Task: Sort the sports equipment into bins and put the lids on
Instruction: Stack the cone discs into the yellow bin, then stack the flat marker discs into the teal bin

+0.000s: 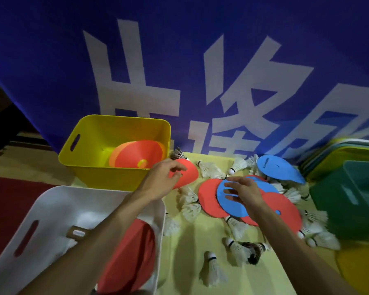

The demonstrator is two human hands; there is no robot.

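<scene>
Left hand (162, 182) pinches a red disc (190, 173) by its edge; the yellow bin (107, 175) stands just beyond the fingers. Right hand (244, 193) is spread, holding nothing, over the blue disc (230, 210). Recommendation: lift the red disc clear of the rim before releasing it.

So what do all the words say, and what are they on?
On the banner: big white Chinese characters, cut off and skewed, not surely readable.
On the far blue disc: small dark print, too blurred to read.
No other text shows.
</scene>
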